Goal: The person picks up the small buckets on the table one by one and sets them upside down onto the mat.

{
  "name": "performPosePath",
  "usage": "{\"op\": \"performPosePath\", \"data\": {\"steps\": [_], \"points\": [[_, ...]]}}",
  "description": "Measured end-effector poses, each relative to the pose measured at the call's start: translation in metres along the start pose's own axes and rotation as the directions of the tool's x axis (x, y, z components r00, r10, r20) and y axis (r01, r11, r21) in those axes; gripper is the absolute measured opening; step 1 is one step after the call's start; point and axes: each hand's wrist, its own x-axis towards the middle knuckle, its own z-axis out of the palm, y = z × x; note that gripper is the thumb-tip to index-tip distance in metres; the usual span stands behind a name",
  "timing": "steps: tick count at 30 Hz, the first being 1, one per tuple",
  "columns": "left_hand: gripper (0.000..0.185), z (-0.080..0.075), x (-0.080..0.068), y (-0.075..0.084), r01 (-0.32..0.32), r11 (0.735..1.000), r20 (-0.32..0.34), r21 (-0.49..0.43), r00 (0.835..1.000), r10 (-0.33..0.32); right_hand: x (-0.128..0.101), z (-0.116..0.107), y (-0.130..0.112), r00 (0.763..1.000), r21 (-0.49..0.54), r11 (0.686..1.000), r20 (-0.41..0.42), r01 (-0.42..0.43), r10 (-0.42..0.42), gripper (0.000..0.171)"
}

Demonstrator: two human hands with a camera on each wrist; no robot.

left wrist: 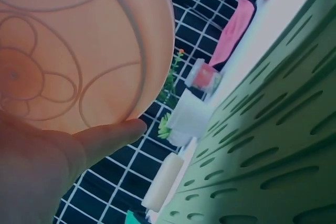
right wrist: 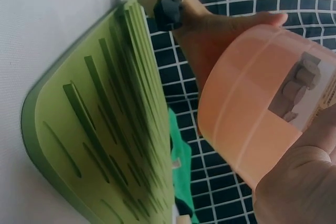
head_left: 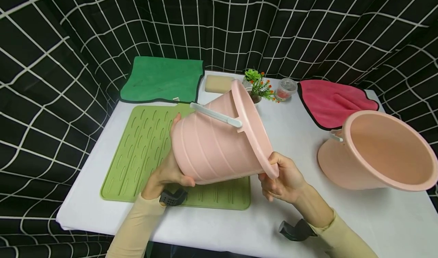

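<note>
Pink bucket [head_left: 212,147] in both hands [head_left: 169,170] [head_left: 287,180], rim [head_left: 252,138] pinched

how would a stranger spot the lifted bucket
Find the white-covered table, then the light green ridged mat on its left part. Tilted above that mat is a pale pink bucket. Unlike the peach-toned bucket at the far right, which rests on the table, this one is raised clear of it.

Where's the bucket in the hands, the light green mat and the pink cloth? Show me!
Held bucket [head_left: 216,147]: head view, outer side wall.
Light green mat [head_left: 138,155]: head view, left part.
Pink cloth [head_left: 333,100]: head view, middle.
</note>
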Motion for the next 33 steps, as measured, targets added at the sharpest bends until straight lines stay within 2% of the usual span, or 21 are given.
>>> {"op": "performPosePath", "data": {"steps": [5, 8, 12, 15, 18, 23, 27, 33], "points": [[0.134, 0.001, 0.003, 0.004, -0.05, 0.998, -0.042, 0.025, 0.998, 0.051, 0.004, 0.001, -0.001, 0.999, 0.024, 1.0, 0.038, -0.002, 0.001, 0.046], [0.133, -0.001, 0.004, 0.007, -0.051, 0.998, -0.071, 0.028, 0.996, 0.052, 0.006, 0.001, -0.001, 0.999, 0.04, 0.999, 0.045, -0.023, 0.021, 0.053], [0.135, -0.008, 0.002, 0.013, -0.025, 0.998, -0.096, 0.065, 0.995, 0.031, 0.004, -0.001, -0.004, 0.996, 0.021, 0.996, -0.023, -0.091, 0.091, 0.072], [0.137, -0.017, 0.001, 0.018, -0.011, 0.995, -0.108, 0.096, 0.994, 0.021, -0.002, -0.002, -0.008, 0.987, -0.049, 0.991, -0.106, -0.123, 0.117, 0.084], [0.136, -0.028, -0.001, 0.024, 0.004, 0.992, -0.134, 0.124, 0.991, 0.013, -0.009, -0.004, -0.012, 0.976, -0.173, 0.979, -0.203, -0.112, 0.076, 0.083], [0.138, -0.046, -0.009, 0.033, 0.075, 0.985, -0.167, 0.158, 0.985, -0.048, -0.024, -0.003, -0.021, 0.936, -0.355, 0.93, -0.349, -0.094, -0.039, 0.07], [0.143, -0.058, -0.015, 0.043, 0.146, 0.97, -0.191, 0.193, 0.976, -0.109, -0.034, -0.004, -0.027, 0.919, -0.434, 0.898, -0.381, -0.078, -0.104, 0.067], [0.151, -0.078, -0.018, 0.061, 0.225, 0.95, -0.203, 0.216, 0.962, -0.181, -0.041, -0.006, -0.032, 0.91, -0.495, 0.866, -0.388, -0.07, -0.148, 0.063]]}}
